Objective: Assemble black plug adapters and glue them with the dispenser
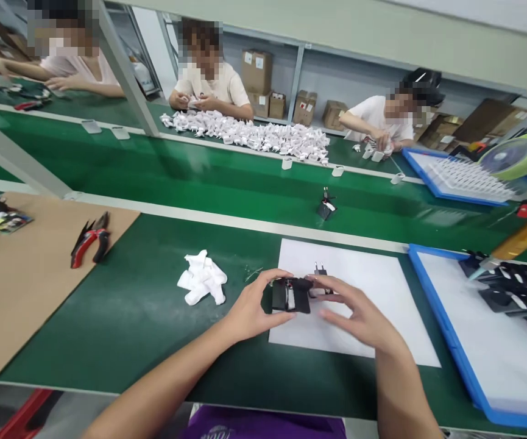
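**Both hands on the black adapter**

Your left hand (250, 311) and right hand (359, 317) meet over the white sheet (382, 305) on the green bench (130, 305). Together they grip a black adapter housing (291, 295), left fingers curled round its near end, right fingertips pinching the far end. A two-pin plug (320, 269) stands just behind it. A crumpled white cloth (202, 278) lies to your left, red-handled cutters (90, 238) on the cardboard (21, 274), and a blue tray (450, 341) of black parts to your right.
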{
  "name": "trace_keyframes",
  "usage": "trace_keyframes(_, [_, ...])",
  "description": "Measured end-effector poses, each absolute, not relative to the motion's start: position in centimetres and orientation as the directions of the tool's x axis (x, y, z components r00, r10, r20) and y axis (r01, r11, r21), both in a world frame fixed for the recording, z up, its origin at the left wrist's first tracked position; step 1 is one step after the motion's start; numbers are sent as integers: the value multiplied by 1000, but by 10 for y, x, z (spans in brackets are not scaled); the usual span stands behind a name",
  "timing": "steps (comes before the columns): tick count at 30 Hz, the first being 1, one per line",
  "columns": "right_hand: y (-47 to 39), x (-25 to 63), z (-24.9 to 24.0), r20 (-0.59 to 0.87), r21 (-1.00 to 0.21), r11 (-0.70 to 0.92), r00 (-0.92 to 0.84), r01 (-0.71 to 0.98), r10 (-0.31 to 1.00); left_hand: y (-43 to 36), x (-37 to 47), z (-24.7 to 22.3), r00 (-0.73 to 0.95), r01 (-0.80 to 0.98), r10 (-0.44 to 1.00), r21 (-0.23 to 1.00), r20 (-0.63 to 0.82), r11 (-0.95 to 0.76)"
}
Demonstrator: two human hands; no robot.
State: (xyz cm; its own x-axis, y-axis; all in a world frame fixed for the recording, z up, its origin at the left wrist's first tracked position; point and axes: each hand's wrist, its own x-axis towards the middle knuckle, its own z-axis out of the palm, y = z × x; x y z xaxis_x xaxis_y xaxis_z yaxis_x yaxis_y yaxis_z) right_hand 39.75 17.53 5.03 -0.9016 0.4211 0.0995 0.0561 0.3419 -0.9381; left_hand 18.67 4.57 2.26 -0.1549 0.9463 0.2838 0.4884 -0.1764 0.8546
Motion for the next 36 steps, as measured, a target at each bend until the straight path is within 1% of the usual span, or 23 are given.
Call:
trace_keyframes(1, [188, 401, 54, 102, -934, 349, -877, 79, 470, 48, 186, 20, -181, 475, 947, 867, 266, -153])
trace_keyframes(3, [222, 399, 57, 90, -907, 371, -770, 200, 632, 53, 186, 12, -215, 426, 948, 896, 236, -126])
trace_keyframes(4, [242, 393, 57, 93, -883, 382, -695, 274, 713, 55, 186, 8, -223, 398, 948, 909, 226, -123])
trace_keyframes(5, [263, 385, 56, 81, -830, 378, -583, 409, 809, 57, 187, 3, -226, 371, 949, 920, 219, -123])
trace_keyframes(7, [306, 362, 50, 86, -780, 337, -442, 528, 893, 60, 189, -6, -218, 328, 952, 935, 213, -134])
trace_keyframes(9, [343, 338, 41, 71, -743, 286, -354, 605, 932, 61, 190, -13, -198, 314, 956, 938, 217, -147])
trace_keyframes(12, [374, 309, 28, 53, -708, 243, -292, 664, 955, 62, 189, -18, -169, 324, 960, 932, 225, -162])
trace_keyframes(16, [376, 303, 17, 50, -693, 237, -282, 680, 958, 61, 183, -16, -142, 385, 971, 915, 192, -125])
trace_keyframes(19, [357, 326, 19, 76, -706, 297, -347, 644, 935, 59, 180, -10, -135, 454, 979, 888, 153, -76])
trace_keyframes(23, [303, 384, 25, 124, -727, 403, -471, 556, 873, 59, 178, -7, -108, 499, 988, 866, 109, -41])
trace_keyframes(27, [235, 439, 16, 95, -747, 411, -528, 522, 844, 67, 177, -9, -174, 454, 980, 891, 94, -5])
trace_keyframes(30, [197, 452, 2, 70, -773, 378, -524, 509, 849, 81, 180, -7, -223, 420, 971, 907, 90, 13])
trace_keyframes(32, [183, 449, -5, 74, -784, 362, -503, 504, 861, 93, 183, -4, -213, 387, 975, 922, 66, 22])
trace_keyframes(36, [174, 435, -8, 129, -790, 376, -467, 484, 875, 105, 188, 2, -131, 303, 991, 953, 33, 9])
